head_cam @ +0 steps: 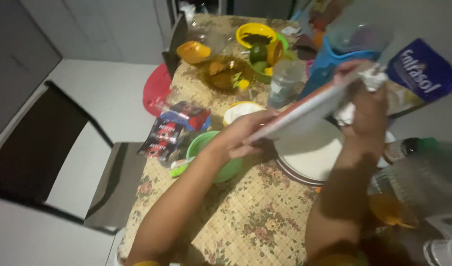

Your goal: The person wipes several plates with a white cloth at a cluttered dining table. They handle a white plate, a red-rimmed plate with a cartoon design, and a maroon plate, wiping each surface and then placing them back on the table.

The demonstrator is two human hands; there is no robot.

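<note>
Gripping one tilted plate (pixel 304 111) by its lower edge, the left hand (pixel 243 133) sits above one green bowl (pixel 211 155). One stack of white plates (pixel 309 157) lies beneath on the floral tablecloth (pixel 255 216). The right hand (pixel 366 106) closes on one crumpled white cloth (pixel 372 79) against the plate's upper edge.

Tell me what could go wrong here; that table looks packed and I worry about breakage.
The left hand holds a tilted plate by its edge while the right hand presses a crumpled white cloth on it; it could slip onto the stacked plates beneath. The right arm is close to the bottles at the table's edge and might knock them over.
</note>
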